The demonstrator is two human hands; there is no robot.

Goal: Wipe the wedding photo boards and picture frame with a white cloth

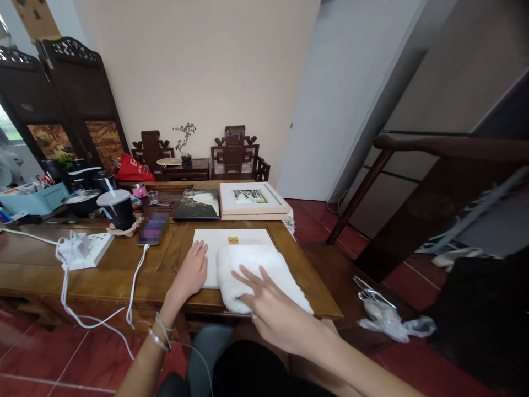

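Note:
My left hand (190,274) lies flat with fingers stretched out, resting on the left edge of a white board (231,239) on the wooden table (115,264). My right hand (270,309) is open, its fingers spread, pressing on a fluffy white towel (260,264) that covers the board's near right part. A small tan tag (233,240) sits near the board's far edge. Bracelets circle my left wrist.
Beyond the board lie a dark photo print (198,204) and a stacked white picture frame (251,198). To the left are a phone (152,227), a black cup with a lid (118,208), a white power strip (88,248) with cables, pots and clutter. Carved chairs stand at the wall.

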